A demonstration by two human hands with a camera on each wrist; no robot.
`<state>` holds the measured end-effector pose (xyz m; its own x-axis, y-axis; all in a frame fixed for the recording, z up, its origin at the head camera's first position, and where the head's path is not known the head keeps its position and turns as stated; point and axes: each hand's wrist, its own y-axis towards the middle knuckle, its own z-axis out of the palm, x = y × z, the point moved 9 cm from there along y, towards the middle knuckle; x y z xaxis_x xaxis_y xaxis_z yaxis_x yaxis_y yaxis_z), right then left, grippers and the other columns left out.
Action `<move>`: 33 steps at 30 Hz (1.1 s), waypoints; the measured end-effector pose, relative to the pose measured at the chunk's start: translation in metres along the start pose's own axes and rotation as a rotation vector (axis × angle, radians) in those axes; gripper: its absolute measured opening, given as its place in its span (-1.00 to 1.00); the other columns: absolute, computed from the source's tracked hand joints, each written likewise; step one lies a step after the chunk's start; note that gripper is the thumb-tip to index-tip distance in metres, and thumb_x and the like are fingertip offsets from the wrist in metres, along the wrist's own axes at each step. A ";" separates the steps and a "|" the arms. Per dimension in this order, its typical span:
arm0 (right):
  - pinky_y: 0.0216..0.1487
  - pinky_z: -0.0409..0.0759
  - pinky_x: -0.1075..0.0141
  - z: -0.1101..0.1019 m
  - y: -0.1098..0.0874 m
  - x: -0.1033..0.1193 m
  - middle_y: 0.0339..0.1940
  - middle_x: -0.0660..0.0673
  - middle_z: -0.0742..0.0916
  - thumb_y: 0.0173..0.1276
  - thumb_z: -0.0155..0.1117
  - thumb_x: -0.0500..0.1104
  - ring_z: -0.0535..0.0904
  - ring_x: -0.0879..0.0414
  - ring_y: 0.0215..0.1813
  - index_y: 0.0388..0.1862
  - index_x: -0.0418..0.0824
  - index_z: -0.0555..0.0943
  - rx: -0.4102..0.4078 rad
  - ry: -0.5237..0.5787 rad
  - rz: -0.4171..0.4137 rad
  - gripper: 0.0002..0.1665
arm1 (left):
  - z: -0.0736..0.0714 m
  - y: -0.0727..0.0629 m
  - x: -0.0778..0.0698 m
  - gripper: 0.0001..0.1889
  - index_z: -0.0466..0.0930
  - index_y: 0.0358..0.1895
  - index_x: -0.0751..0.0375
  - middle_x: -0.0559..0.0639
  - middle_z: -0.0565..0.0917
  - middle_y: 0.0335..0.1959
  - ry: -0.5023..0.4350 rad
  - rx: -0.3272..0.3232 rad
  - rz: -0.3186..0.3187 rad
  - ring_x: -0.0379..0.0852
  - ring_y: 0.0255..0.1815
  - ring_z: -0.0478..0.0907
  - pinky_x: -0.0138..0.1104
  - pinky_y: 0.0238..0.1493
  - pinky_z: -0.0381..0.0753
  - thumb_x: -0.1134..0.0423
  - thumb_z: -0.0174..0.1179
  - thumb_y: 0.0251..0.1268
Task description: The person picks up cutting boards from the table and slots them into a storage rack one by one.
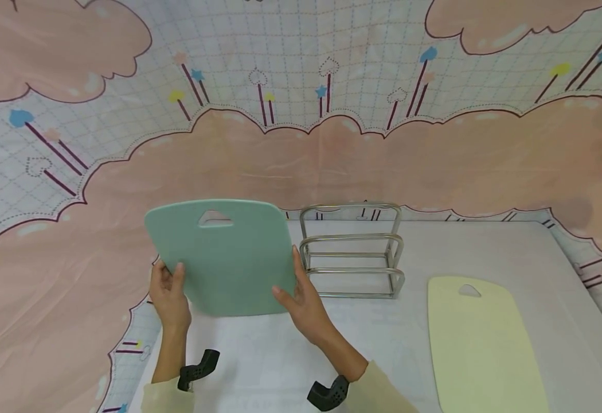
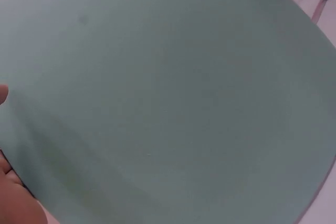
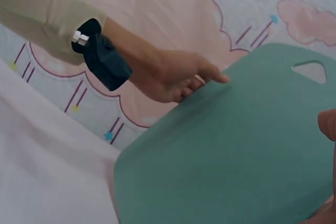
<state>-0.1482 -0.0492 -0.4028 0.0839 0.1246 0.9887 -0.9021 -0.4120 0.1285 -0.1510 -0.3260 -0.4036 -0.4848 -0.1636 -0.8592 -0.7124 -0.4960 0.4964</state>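
Observation:
Both hands hold a green cutting board (image 1: 239, 258) upright, its handle slot at the top left. My left hand (image 1: 171, 301) grips the left edge, thumb on the near face and fingers curled behind. On the right edge, my right hand (image 1: 306, 304) has its thumb on the near face, with the other fingers along the edge and partly hidden. The green board (image 2: 173, 98) fills nearly all of the left wrist view. A wire rack (image 1: 352, 269) of metal bars stands just right of the board, close to the right fingertips.
A pale yellow cutting board (image 1: 481, 344) lies flat at the right of the white table (image 1: 373, 350). Behind the table hangs a patterned cloth (image 1: 332, 160) with clouds. Dark cameras are strapped to both wrists.

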 end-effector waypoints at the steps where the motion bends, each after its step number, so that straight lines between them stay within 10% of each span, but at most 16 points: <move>1: 0.43 -0.16 -0.07 0.000 0.000 -0.001 0.55 -0.09 -0.24 0.49 0.03 -0.24 -0.38 0.04 0.52 0.55 -0.08 -0.36 0.004 -0.005 -0.001 -0.05 | 0.001 0.000 0.000 -0.65 0.38 0.18 0.54 0.08 0.56 0.02 -0.026 0.017 -0.003 -0.05 0.16 0.44 -0.40 0.13 0.36 0.47 0.05 0.38; 33: 0.46 -0.14 0.17 -0.002 0.009 0.002 0.56 -0.11 -0.18 0.48 0.02 -0.32 -0.29 0.09 0.53 0.56 -0.12 -0.28 0.065 -0.012 -0.106 -0.10 | 0.004 -0.007 -0.004 -0.66 0.23 0.14 0.44 0.22 0.38 0.08 -0.321 0.045 0.131 0.07 0.19 0.28 -0.25 0.25 0.17 0.43 -0.01 0.35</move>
<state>-0.1569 -0.0507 -0.3999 0.1829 0.1603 0.9700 -0.8584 -0.4550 0.2370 -0.1464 -0.3181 -0.4033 -0.7034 0.0565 -0.7085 -0.6516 -0.4494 0.6111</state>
